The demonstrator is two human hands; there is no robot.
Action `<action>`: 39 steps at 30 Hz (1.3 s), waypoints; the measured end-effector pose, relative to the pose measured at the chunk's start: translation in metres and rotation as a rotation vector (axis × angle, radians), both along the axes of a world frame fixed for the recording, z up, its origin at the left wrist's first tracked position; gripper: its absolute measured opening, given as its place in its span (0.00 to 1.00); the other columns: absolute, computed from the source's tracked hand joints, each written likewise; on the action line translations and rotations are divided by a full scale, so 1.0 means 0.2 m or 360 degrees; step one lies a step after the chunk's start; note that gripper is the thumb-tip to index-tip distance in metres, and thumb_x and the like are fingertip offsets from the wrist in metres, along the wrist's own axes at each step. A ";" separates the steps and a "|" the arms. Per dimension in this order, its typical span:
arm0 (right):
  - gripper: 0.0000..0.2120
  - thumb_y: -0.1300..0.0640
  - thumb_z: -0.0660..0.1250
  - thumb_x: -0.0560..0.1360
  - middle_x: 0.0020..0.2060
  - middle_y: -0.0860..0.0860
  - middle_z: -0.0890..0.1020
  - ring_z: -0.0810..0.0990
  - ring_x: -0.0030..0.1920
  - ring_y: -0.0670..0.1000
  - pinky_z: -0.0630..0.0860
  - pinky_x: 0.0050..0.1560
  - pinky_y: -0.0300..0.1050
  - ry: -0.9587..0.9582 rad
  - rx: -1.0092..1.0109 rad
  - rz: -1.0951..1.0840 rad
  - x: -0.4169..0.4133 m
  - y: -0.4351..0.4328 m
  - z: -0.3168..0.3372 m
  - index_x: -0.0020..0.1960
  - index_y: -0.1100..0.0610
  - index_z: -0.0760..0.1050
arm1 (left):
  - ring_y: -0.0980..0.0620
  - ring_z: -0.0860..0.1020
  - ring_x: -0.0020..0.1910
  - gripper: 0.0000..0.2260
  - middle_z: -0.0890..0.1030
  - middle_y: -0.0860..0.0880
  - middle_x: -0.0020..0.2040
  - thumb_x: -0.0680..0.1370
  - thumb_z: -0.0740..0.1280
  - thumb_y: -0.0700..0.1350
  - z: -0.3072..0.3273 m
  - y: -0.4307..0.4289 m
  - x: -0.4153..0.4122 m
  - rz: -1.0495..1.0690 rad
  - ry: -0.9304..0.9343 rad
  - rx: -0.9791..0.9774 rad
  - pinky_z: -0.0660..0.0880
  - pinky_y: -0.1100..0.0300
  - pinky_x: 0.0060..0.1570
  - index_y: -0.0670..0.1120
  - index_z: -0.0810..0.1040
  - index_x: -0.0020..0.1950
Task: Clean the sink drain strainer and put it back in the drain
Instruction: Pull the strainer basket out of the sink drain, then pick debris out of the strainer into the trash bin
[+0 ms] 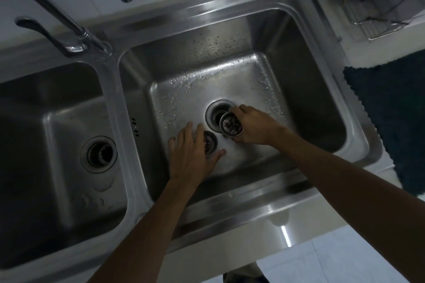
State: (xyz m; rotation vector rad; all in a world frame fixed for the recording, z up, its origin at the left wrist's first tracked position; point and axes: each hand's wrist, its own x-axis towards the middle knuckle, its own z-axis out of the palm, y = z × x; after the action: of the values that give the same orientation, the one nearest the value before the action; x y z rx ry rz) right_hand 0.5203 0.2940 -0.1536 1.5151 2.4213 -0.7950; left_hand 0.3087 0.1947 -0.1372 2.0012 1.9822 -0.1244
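In the right basin, my right hand (254,130) grips a round metal drain strainer (231,124) by its rim. The strainer is tilted at the near right edge of the open drain hole (215,114), with dark bits inside it. A second round metal strainer (210,143) lies on the basin floor just left of it. My left hand (186,159) hovers over that one with fingers spread, thumb to its right. Whether the left hand touches it is unclear.
The steel double sink (230,204) has a wet right basin floor. The left basin has its own drain (99,154). A faucet (69,18) with a lever stands at the back left. A wire dish rack (379,0) and a dark mat (397,117) sit on the right counter.
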 end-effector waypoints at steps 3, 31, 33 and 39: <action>0.41 0.42 0.76 0.68 0.64 0.58 0.75 0.78 0.61 0.61 0.76 0.59 0.51 -0.0101 -0.0114 0.0045 0.04 -0.07 0.00 0.75 0.55 0.63 | 0.43 0.63 0.78 0.43 0.62 0.43 0.81 0.74 0.55 0.78 0.01 -0.01 -0.02 0.0020 -0.0039 -0.0057 0.64 0.42 0.73 0.50 0.60 0.80; 0.34 0.39 0.66 0.76 0.70 0.54 0.72 0.75 0.66 0.59 0.76 0.63 0.55 -0.0047 0.0350 -0.0350 0.51 0.13 0.57 0.76 0.51 0.61 | 0.42 0.71 0.74 0.42 0.70 0.43 0.77 0.75 0.57 0.73 0.28 0.46 0.52 -0.0345 -0.0391 0.0326 0.71 0.44 0.70 0.43 0.67 0.79; 0.26 0.41 0.64 0.77 0.64 0.53 0.77 0.80 0.59 0.57 0.77 0.57 0.52 -0.0049 0.0575 -0.0434 0.68 0.15 0.76 0.71 0.49 0.66 | 0.42 0.71 0.74 0.43 0.71 0.43 0.77 0.76 0.54 0.74 0.38 0.58 0.71 -0.0402 -0.0398 0.0428 0.69 0.43 0.71 0.44 0.67 0.79; 0.17 0.44 0.71 0.77 0.45 0.49 0.81 0.75 0.34 0.47 0.69 0.35 0.41 -0.0175 0.1176 -0.0600 1.07 0.16 1.08 0.57 0.51 0.69 | 0.44 0.64 0.79 0.44 0.63 0.44 0.81 0.76 0.49 0.77 0.53 0.81 1.12 -0.0636 -0.0382 0.0470 0.63 0.43 0.74 0.49 0.55 0.83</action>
State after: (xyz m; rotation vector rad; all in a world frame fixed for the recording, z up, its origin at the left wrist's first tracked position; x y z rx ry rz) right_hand 0.7346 0.3252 0.0621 2.2280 2.5033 0.1988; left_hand 0.5331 0.3575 -0.0312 2.4453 1.5055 0.3221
